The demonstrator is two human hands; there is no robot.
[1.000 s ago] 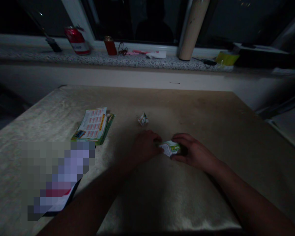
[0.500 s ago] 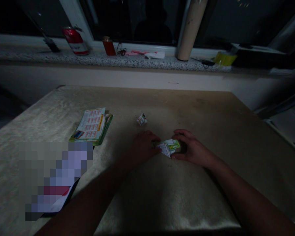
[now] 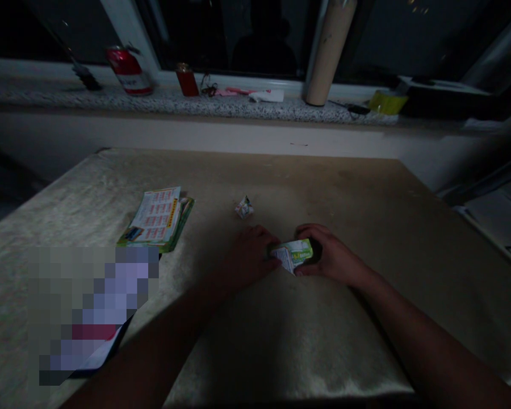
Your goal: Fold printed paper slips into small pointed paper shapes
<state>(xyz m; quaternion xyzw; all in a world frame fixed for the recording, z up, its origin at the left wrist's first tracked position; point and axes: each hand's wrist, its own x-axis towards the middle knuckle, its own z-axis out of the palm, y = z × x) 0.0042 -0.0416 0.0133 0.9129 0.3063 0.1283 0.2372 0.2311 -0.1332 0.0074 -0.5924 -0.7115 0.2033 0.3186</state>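
Between my hands is a small printed paper point(image 3: 297, 254), green and white, with a folded, slanting edge. My left hand point(image 3: 252, 253) pinches its left end, with the fingers partly lost in shadow. My right hand point(image 3: 330, 254) curves around the right end, thumb at the near edge and fingers at the far edge. Beyond my left hand lies a small folded paper piece point(image 3: 244, 208) with printed sides. To the left rests a stack of printed sheets point(image 3: 156, 218), a calendar-like page of red figures on top.
A pixelated, phone-like device point(image 3: 111, 318) lies at the left, beside my left forearm. Along the granite windowsill point(image 3: 221, 108) stand a red and white can point(image 3: 130, 71), a red lighter-like object point(image 3: 187, 79), a tall tan tube point(image 3: 330, 54) and a yellow item point(image 3: 387, 103). The table point(image 3: 281, 352) has a shiny beige cover.
The paper between my hands has tilted slightly, and my right hand has shifted a little left. The whole view has drifted slightly; other things rest where they were.
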